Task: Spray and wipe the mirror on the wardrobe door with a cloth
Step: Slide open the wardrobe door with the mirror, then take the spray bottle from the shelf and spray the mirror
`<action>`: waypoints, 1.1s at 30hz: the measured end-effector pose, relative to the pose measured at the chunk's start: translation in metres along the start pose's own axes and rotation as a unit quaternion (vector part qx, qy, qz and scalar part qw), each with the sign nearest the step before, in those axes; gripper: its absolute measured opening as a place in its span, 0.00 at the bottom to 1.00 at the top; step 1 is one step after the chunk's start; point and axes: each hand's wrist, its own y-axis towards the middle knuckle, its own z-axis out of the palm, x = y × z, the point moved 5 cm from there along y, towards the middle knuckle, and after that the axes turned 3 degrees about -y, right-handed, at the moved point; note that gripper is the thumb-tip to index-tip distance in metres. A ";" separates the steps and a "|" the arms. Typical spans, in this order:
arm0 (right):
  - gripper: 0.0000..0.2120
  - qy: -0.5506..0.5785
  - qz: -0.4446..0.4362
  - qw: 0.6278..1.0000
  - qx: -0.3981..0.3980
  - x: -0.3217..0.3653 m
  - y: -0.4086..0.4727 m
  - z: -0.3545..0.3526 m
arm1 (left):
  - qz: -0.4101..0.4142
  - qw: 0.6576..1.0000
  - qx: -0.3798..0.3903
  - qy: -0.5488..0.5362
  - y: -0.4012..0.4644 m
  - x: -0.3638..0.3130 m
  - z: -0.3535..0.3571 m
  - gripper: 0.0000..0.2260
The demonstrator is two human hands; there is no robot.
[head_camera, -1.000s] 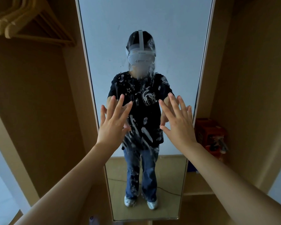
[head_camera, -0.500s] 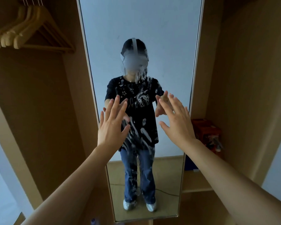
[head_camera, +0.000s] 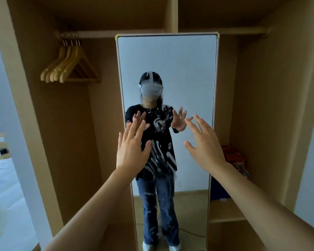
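A tall mirror (head_camera: 168,69) in a pale frame stands at the middle of the view, filling the space from 12 o'clock down to 6 o'clock, mounted on the wooden wardrobe (head_camera: 272,105) whose open compartments flank it on both sides. White streaks of spray foam (head_camera: 161,158) run down the glass at about the centre, lying over the reflected dark shirt and thinning into specks lower down over the reflected jeans.

The left hand (head_camera: 132,151) is raised in front of the mirror at about 9 o'clock of the foam patch, fingers straight and spread, palm toward the glass, holding nothing. The right hand (head_camera: 205,145) is raised at about 3 o'clock of the foam, fingers likewise spread and slightly bent at the tips, also holding nothing. Whether either palm actually touches the glass cannot be told; both reflected hands show apart from the real ones, higher up in the mirror. Both bare forearms reach in from 7 and 5 o'clock.

In the left compartment, at about 10 o'clock, a bunch of wooden hangers (head_camera: 67,67) hangs from a rail. In the right compartment, at about 3 o'clock, an orange-red box (head_camera: 234,154) sits on a shelf just beside the mirror's edge. A white bed (head_camera: 5,187) shows at the far 9 o'clock edge.
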 end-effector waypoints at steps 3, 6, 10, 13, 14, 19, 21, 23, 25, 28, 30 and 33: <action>0.35 -0.005 0.002 1.000 -0.002 0.005 -0.006 -0.009 | 0.021 1.000 0.000 -0.019 -0.007 -0.012 -0.006 0.28; 0.33 -0.019 0.007 1.000 -0.007 0.005 -0.015 -0.017 | 0.030 0.999 0.010 -0.037 -0.012 -0.020 0.000 0.28; 0.32 -0.020 0.024 1.000 0.002 -0.009 -0.035 -0.025 | 0.038 0.995 0.059 -0.072 -0.019 -0.039 0.025 0.28; 0.32 -0.029 0.045 0.999 0.007 -0.035 -0.052 -0.030 | 0.035 0.989 0.104 -0.100 -0.032 -0.065 0.052 0.29; 0.32 -0.035 0.051 0.998 0.006 -0.045 -0.058 -0.032 | 0.035 0.987 0.117 -0.106 -0.036 -0.074 0.062 0.29; 0.32 -0.042 0.094 0.995 0.021 -0.112 -0.093 -0.040 | 0.000 0.969 0.179 -0.170 -0.063 -0.117 0.125 0.28; 0.32 -0.025 0.112 0.993 0.028 -0.145 -0.109 -0.040 | -0.006 0.963 0.195 -0.185 -0.074 -0.137 0.153 0.28; 0.33 -0.011 0.121 0.992 0.036 -0.178 -0.125 -0.041 | -0.009 0.958 0.212 -0.195 -0.082 -0.158 0.182 0.28; 0.33 -0.005 0.134 0.990 0.040 -0.211 -0.139 -0.044 | -0.015 0.952 0.228 -0.203 -0.088 -0.179 0.209 0.29; 0.32 0.001 0.154 0.987 0.048 -0.256 -0.158 -0.043 | -0.036 0.943 0.242 -0.225 -0.097 -0.203 0.249 0.29; 0.32 0.010 0.168 0.984 0.063 -0.282 -0.169 -0.034 | -0.065 0.933 0.252 -0.250 -0.104 -0.213 0.274 0.29; 0.32 0.032 0.190 0.977 0.090 -0.314 -0.182 -0.014 | -0.101 0.916 0.278 -0.272 -0.117 -0.217 0.310 0.29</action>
